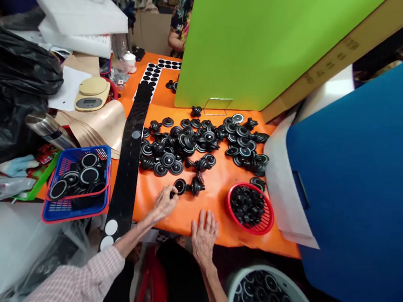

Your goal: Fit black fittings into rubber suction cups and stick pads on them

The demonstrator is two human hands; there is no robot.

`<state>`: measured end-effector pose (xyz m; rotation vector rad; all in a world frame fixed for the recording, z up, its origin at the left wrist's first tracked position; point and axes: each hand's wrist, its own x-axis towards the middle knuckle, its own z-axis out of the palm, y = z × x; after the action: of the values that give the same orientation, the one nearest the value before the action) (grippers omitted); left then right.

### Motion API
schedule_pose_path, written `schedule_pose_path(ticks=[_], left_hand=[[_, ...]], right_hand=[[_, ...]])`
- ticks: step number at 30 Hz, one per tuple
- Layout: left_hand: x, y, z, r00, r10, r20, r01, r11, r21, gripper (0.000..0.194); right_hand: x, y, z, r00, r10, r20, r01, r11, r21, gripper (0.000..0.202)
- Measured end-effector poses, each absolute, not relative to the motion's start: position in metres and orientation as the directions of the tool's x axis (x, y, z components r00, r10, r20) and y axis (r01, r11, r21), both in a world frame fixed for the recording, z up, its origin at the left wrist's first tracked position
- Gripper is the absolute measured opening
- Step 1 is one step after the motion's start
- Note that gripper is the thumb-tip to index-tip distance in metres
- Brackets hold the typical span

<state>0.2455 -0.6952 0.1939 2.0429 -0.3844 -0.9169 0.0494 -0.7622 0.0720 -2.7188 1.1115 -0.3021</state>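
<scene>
- Evidently the left hand (165, 204) is bent at a black disc (180, 186), fingertips at its lower left edge; whether they grip it or merely touch it, I cannot tell from where I stand.
- That disc is towards the front edge of the table (180, 211), just beside a small cluster (196, 185) of similar pieces.
- Meanwhile the right hand (205, 236) lies open, palm down on the front edge, with nothing visible in it (a handy spare for steadying things).
- To handle the disc well, I'd pinch it lightly by the rim and draw it clear of the cluster before turning it, so that no neighbour rolls.
- I'd also keep elbows away from the red basket (268, 219) of small black parts, near the right front corner, and the black strip (129, 162) running down the left side over the front edge.
</scene>
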Motion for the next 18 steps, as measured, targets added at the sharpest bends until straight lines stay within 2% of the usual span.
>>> schedule_pose_path(ticks=[10,15,18], left_hand=[[0.259,-0.778,0.202,0.742,-0.638,-0.206,-0.246,-0.544,0.802,0.015],[0.204,-0.82,0.212,0.643,-0.756,-0.122,-0.375,-0.449,0.811,0.016],[0.155,-0.852,0.209,0.573,-0.814,-0.09,-0.425,-0.39,0.817,0.02]], right_hand=[[0.046,-0.761,0.077,0.701,-0.707,0.091,-0.661,-0.692,-0.29,0.053],[0.04,-0.759,0.07,0.713,-0.699,0.049,-0.644,-0.681,-0.35,0.054],[0.032,-0.759,0.065,0.779,-0.626,0.017,-0.565,-0.714,-0.413,0.057]])
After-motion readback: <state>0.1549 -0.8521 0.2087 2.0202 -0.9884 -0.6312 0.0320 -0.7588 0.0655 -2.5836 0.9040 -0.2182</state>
